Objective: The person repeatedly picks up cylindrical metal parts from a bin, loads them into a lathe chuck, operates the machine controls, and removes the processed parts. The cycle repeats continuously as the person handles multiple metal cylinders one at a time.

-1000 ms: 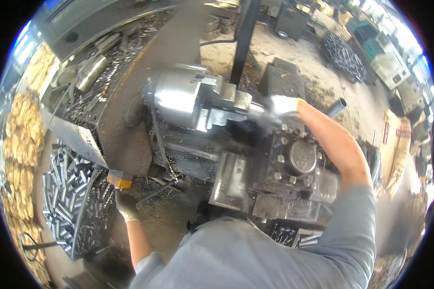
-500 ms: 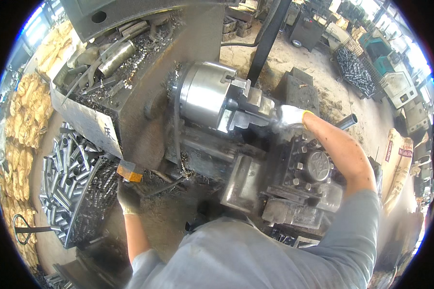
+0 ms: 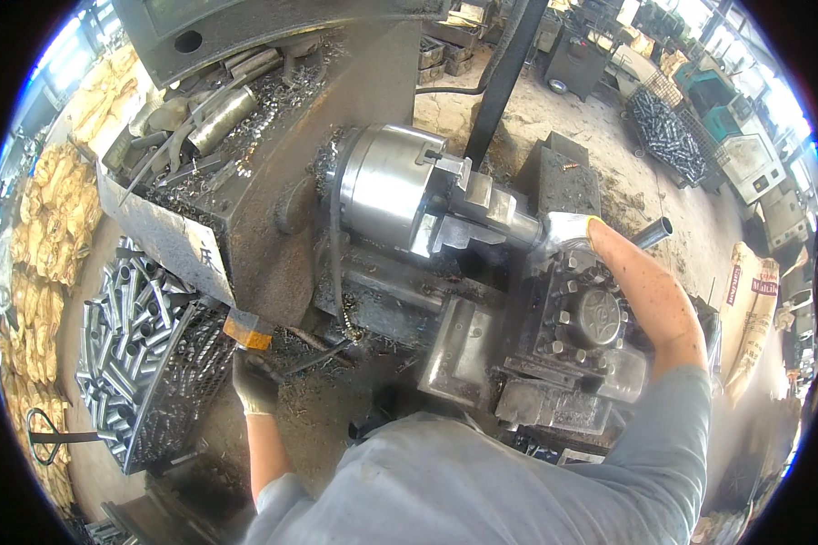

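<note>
My right hand (image 3: 568,233), in a white glove, is closed around the outer end of a short metal tube (image 3: 523,229). The tube lies in line with the stepped jaws (image 3: 486,202) of the shiny lathe chuck (image 3: 386,186); whether its inner end is still gripped cannot be seen. Low on the left, my gloved left hand (image 3: 255,386) is closed at the end of a dark lever (image 3: 316,358), its fingertips partly lost in shadow. Just above that hand is an orange-yellow block (image 3: 247,330). Below my right forearm sits the bolted tool post (image 3: 597,313).
A mesh bin of cut tubes (image 3: 123,350) stands at left, beside stacked yellow sacks (image 3: 59,213). Metal chips and loose parts, among them a cylinder (image 3: 223,120), lie on the headstock. Another tube (image 3: 653,232) sticks up beyond my right forearm. A dark post (image 3: 504,82) rises behind the chuck.
My right hand has shifted right, away from the jaws, and more of the tube shows between them. My left hand has moved slightly right and down by the lever.
</note>
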Motion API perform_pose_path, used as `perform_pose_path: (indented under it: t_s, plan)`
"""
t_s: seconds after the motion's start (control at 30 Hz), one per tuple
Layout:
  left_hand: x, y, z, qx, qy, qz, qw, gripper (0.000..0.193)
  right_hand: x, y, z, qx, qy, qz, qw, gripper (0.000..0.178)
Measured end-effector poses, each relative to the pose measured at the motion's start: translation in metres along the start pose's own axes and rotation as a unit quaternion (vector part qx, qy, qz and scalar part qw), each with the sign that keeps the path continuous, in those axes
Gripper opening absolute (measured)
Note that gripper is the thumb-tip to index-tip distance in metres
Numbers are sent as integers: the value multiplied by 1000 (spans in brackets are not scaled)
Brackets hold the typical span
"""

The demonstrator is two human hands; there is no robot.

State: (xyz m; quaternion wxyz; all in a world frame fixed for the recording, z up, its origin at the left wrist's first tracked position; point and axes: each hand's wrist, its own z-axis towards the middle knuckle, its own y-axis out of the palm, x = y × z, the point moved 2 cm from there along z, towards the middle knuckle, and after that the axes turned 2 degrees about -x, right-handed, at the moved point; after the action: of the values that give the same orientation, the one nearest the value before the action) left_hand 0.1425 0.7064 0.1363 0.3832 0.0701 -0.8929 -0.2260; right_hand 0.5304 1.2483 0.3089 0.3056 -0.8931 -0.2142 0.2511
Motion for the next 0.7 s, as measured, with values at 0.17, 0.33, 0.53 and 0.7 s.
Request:
perform_pose_path:
  t_s: [0.17,0.33,0.53,0.7]
  plan:
    - [7,11,-8,-57,-24,-28,998,45,-28,-2,16,74,-8,34,997,32]
    - [24,-11,17,-135,-78,-3,988,40,-35,-1,29,0,42,67,997,44]
    - [19,-26,44,-42,138,207,968,26,-37,-8,18,-40,0,131,991,47]
    - [21,-16,19,2,225,277,934,40,-78,-4,-61,252,3,-180,951,58]
